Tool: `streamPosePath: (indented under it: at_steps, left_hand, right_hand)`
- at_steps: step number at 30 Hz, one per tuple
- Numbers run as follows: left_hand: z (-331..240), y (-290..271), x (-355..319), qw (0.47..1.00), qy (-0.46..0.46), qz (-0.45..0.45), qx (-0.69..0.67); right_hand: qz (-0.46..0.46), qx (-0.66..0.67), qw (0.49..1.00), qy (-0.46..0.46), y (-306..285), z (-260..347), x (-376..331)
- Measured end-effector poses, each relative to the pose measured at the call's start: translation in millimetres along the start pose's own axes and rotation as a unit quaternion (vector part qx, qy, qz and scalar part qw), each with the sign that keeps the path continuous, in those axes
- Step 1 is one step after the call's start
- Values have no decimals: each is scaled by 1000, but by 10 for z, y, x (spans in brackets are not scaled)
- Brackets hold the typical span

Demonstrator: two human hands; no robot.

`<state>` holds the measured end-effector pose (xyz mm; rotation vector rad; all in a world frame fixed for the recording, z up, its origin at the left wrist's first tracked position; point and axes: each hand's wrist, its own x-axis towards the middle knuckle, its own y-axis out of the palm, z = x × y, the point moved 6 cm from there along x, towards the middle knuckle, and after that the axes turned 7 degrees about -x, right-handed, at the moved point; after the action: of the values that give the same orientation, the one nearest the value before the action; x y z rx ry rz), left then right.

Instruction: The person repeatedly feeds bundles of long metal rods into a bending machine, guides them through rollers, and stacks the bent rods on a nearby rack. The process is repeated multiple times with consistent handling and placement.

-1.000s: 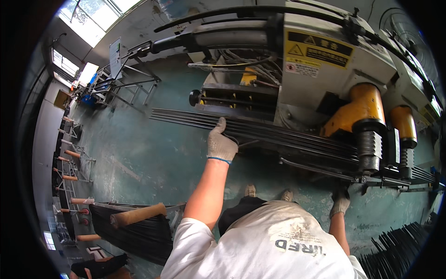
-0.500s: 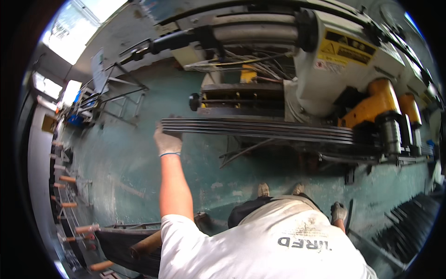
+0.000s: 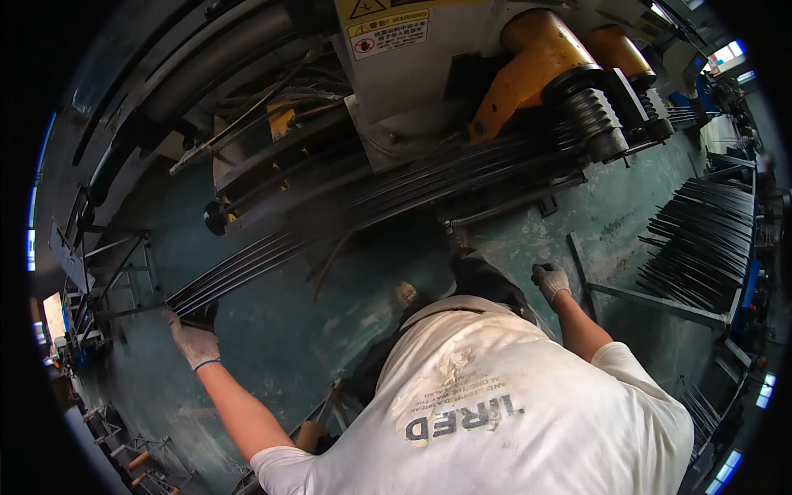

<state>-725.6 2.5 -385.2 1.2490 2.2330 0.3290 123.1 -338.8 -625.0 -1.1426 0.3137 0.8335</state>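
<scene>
My left hand [image 3: 195,342], in a pale knitted glove with a blue cuff edge, is closed around the near-left end of several long, thin, dark metal bars [image 3: 247,266]. The bars run side by side, slanting up to the right beneath the machine's yellow arm [image 3: 528,74] and a coiled spring [image 3: 590,115]. Their middle stretch looks blurred. My right hand [image 3: 550,282], gloved with a dark palm side, hangs beside my right leg. Its fingers are curled, with nothing visible in them, and it is apart from the bars.
The big pale machine [image 3: 396,82] with warning labels fills the far side. A rack [image 3: 660,301] at right bears a heap of dark bars [image 3: 701,243]. At far left stands a metal frame [image 3: 124,264]. Wooden-handled pegs [image 3: 139,460] show at lower left. The green floor [image 3: 272,346] is scuffed.
My view has turned and moved right, so the bars now slant. My left hand still holds their end, now farther left in view. My right hand stays low, off the bars.
</scene>
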Motion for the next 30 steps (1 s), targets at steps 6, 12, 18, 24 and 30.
streamPosePath:
  at_steps: [6, 12, 18, 24, 30]
  left_hand:
    - [195, -171, -123, 988, 62, -76, -121]
    - [2247, 80, -785, 965, -133, -119, -191]
    - [3651, 1441, -1533, 621, 227, 303, 686]
    - [3613, 1348, -1433, 641, 174, 342, 665]
    - [3412, 1903, -1416, 897, -50, 268, 348]
  right_hand:
    - [73, -117, 988, -70, -21, 472, 629]
    - [64, -163, 950, -259, -238, 996, 1471]
    - [72, -148, 948, -273, -900, 1338, 1937]
    - [65, -114, 954, -270, -995, 1462, 1901]
    - [54, -41, 992, -102, -876, 937, 1507]
